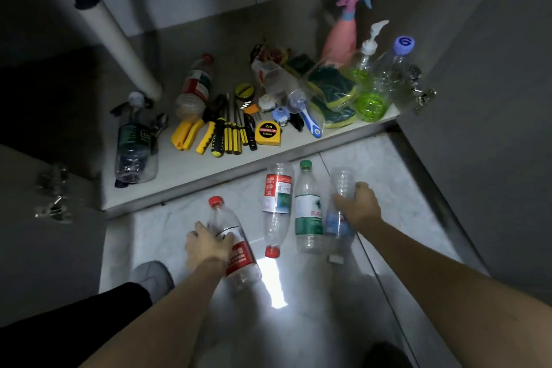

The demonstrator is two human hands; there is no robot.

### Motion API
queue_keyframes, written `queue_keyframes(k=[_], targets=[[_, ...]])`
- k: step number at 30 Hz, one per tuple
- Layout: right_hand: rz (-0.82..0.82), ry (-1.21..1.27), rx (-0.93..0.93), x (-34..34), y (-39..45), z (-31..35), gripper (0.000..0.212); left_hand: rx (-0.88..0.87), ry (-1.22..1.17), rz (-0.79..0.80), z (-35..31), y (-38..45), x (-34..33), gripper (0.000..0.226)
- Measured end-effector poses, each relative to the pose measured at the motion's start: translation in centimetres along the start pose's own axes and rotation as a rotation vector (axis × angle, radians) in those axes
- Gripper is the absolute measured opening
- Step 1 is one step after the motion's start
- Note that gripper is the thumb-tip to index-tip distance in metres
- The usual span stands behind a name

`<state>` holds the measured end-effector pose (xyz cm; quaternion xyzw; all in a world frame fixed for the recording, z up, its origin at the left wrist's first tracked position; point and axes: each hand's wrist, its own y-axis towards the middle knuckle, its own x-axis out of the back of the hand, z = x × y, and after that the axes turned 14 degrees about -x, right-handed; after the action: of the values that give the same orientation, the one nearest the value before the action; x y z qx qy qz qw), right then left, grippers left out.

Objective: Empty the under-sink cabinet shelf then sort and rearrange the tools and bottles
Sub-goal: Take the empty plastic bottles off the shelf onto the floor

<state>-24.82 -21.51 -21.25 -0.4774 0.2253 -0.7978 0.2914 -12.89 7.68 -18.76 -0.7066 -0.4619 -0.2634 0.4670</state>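
Head view, looking down: the tiled floor [403, 182] is filling the lower half, and the open cabinet shelf [191, 170] is running across the middle with a white drain pipe [119, 36] standing on its left part. Four plastic bottles are lying on the floor just below the shelf edge. The left hand [207, 243] is curling its fingers around the red-capped bottle [236, 251], which is lying tilted with its cap toward the shelf. The right hand [358, 206] is gripping a clear blue-labelled bottle [340, 212] at the right end of the row. Between the two hands, a red-labelled bottle [276, 203] is lying with its cap toward the person, and a green-capped bottle [307, 212] is lying just beside it.

On the shelf, a dark-labelled bottle [134, 146] is lying at the left, and two more bottles are lying farther back. A pink spray bottle [343, 36], a green pump dispenser [369, 89] and a purple-capped bottle [397, 69] are standing at the right, near bagged sponges [331, 98]. Yellow-handled pliers [185, 134], screwdrivers [230, 134], a yellow tape measure [268, 133] and a blue-handled brush [307, 119] are lying along the front edge.
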Motion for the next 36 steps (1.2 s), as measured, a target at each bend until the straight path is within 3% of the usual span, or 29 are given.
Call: queue_keyframes(k=[3, 6, 10, 14, 20, 22, 25, 30, 33, 36], targets=[[0.074, 0.034, 0.000, -1.6, -0.9, 2.2, 0.053, -0.024, -0.089, 0.104, 0.4, 0.5, -0.3, 0.052], [0.105, 0.000, 0.041, -3.2, -2.1, 3.4, 0.038, -0.091, -0.158, 0.131, -0.4, 0.9, -0.2, 0.055], [0.045, -0.148, 0.156, -3.6, -3.3, 4.1, 0.040, -0.102, -0.204, 0.132, -1.7, 1.7, 0.8, 0.054], [-0.080, -0.060, 0.326, -3.0, -5.3, 6.7, 0.029, -0.207, -0.081, -0.051, -3.1, 1.7, 4.1, 0.038], [0.072, 0.093, 0.590, -4.9, -9.8, 14.1, 0.022, -0.583, 0.100, -0.449, -3.6, 5.0, 13.0, 0.022], [0.102, 0.122, 0.636, -6.0, -11.1, 17.2, 0.022, -0.590, 0.128, -0.500, -3.6, 7.5, 16.1, 0.025], [0.045, 0.056, 0.727, -7.5, -12.2, 22.7, 0.021, -0.451, 0.234, -0.440, -2.9, 11.2, 19.2, 0.044], [0.004, -0.206, 0.630, -11.5, -11.7, 32.6, 0.071, -0.285, 0.089, -0.282, 0.8, 13.4, 18.2, 0.096], [-0.038, -0.266, 0.617, -14.1, -11.2, 35.7, 0.110, -0.317, 0.010, -0.322, 2.1, 13.7, 16.7, 0.094], [-0.090, -0.279, 0.567, -15.9, -10.3, 36.8, 0.118, -0.321, -0.046, -0.334, 1.6, 13.9, 16.4, 0.075]])
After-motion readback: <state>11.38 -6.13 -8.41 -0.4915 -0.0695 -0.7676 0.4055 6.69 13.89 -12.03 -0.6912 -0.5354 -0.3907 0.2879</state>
